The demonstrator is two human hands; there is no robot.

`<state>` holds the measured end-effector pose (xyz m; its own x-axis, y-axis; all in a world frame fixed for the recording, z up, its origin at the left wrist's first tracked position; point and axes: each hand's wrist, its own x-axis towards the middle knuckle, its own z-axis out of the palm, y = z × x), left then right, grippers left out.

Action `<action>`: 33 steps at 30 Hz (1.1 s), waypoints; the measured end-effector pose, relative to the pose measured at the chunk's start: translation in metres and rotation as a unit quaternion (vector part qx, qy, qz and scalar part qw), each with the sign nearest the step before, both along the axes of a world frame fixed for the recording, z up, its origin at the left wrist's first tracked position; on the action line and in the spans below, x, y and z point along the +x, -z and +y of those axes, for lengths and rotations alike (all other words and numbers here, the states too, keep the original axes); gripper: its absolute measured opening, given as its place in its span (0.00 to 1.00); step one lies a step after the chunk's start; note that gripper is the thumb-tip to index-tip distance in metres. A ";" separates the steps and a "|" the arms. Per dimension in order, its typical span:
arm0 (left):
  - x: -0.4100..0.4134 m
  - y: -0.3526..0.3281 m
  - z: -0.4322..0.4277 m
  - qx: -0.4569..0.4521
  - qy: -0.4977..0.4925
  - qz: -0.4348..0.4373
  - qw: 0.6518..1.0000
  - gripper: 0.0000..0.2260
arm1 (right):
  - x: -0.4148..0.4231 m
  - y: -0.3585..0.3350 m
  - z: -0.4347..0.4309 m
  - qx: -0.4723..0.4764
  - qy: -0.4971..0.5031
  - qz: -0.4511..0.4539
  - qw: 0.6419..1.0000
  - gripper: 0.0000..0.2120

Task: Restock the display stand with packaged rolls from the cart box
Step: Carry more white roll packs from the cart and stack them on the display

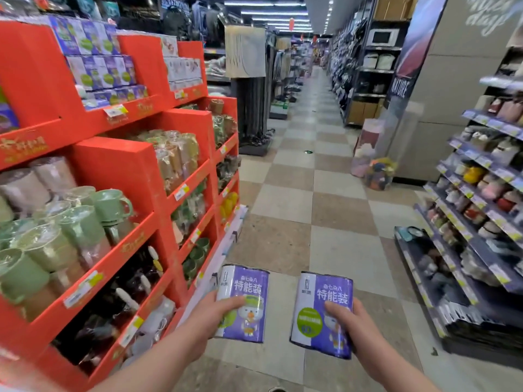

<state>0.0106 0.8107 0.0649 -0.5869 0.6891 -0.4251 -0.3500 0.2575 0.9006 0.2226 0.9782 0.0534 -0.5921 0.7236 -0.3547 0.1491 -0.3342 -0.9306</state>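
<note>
Clutching 2 packs (250,284) (318,304): left hand (215,314), right hand (352,323)

A checkered floor (311,210) of pale and brown tiles runs up the middle of the frame into a long aisle, with a small green scrap (308,151) lying on it near the centre. At the left, green mugs (110,205) sit wrapped in clear plastic. Along the right edge stands a dark shelf unit (481,250) of small soft goods, blurred, fronted by price labels (499,274). A grey pillar (441,94) rises at the upper right, bearing a dark banner (400,87) that reads NATURE; a clear bag (377,172) of colourful items rests at its base. Further back, a white microwave (382,37) sits on a high shelf under strip ceiling lights (271,13).
</note>
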 end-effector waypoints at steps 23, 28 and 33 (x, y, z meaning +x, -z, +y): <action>-0.210 -0.022 0.361 0.066 0.035 -0.020 0.997 0.19 | -0.207 -0.044 0.339 0.039 0.023 0.038 0.998 0.30; -0.260 -0.027 0.429 0.070 0.004 0.003 0.998 0.17 | -0.264 -0.030 0.421 0.033 -0.010 0.046 0.998 0.13; -0.313 -0.039 0.499 0.074 -0.058 0.000 0.996 0.23 | -0.330 -0.037 0.508 0.032 -0.054 0.043 0.997 0.10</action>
<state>-0.3019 1.3096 0.1038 -0.6661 0.6717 -0.3242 -0.3695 0.0804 0.9257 -0.1074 1.4859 0.0905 -0.6931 0.6744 -0.2544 0.1003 -0.2593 -0.9606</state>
